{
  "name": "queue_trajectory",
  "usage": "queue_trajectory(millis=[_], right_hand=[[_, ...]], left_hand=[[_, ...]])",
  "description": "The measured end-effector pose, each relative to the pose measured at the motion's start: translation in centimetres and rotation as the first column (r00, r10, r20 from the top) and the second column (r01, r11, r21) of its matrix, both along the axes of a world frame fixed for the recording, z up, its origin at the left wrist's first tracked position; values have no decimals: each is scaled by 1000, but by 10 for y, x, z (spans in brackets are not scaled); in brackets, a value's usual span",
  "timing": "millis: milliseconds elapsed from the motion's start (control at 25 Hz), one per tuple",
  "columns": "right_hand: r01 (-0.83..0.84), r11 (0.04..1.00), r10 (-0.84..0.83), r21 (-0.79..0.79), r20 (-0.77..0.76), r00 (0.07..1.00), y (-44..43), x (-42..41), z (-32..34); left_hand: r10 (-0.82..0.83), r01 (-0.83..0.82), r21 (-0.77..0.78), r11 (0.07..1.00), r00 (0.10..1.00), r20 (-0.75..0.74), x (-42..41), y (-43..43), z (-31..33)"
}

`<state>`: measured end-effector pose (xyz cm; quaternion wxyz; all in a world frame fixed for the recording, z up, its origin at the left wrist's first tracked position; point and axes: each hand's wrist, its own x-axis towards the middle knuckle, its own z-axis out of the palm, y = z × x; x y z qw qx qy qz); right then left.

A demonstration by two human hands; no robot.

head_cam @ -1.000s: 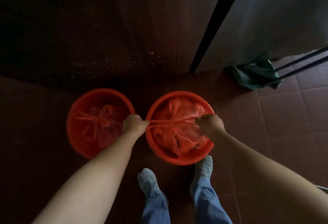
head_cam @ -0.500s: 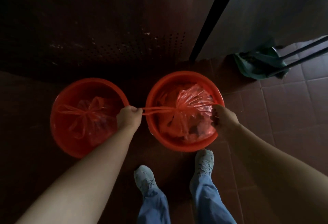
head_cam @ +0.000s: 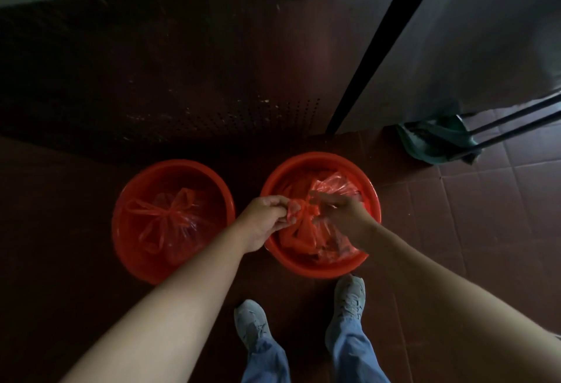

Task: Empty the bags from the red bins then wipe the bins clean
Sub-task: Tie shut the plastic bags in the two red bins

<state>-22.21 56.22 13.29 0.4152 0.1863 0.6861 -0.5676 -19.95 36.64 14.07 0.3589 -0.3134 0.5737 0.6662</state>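
Two round red bins stand side by side on the dark tiled floor. The left bin (head_cam: pixel 127 246) holds a tied red plastic bag (head_cam: pixel 170 224). In the right bin (head_cam: pixel 318 267) lies another red bag (head_cam: pixel 337 185). Both hands meet over its middle. My left hand (head_cam: pixel 267 215) pinches the bag's gathered handles from the left, and my right hand (head_cam: pixel 340 215) pinches them from the right, close together at the knot. The bag's lower part is hidden under my hands.
A dark perforated cabinet front (head_cam: pixel 212 109) rises just behind the bins. A grey metal door (head_cam: pixel 470 48) stands at the right, with a green dustpan (head_cam: pixel 437 139) and dark poles on the floor beside it. My two feet (head_cam: pixel 346 297) stand right in front of the right bin.
My hands were apart, pulling the bag's handles taut across the right bin. They have now come together over the bin's middle at the knot.
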Motion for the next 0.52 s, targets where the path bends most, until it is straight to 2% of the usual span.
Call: queue_trajectory(millis=[120,200,320,400,520], right_hand=[[-270,951,282,149,-60,958,-10,0,5],[-399,898,418,186,-76,905,-15,-1,2],[-467,862,491,196,-102,865,-19,-1,-5],[-512,817,562,266,-164,811,-21,-3,-8],[-546,747,641,379,-192,743,-19,-2,-13]], left_hand=[[-45,46,-6,999,995,90,-1,7,-4],[-84,88,-30,996,989,118,-2,12,-5],[-112,119,-60,991,987,113,-3,18,-8],[-105,113,-122,986,992,76,-2,20,-12],[-231,224,-343,912,973,21,-3,16,-19]])
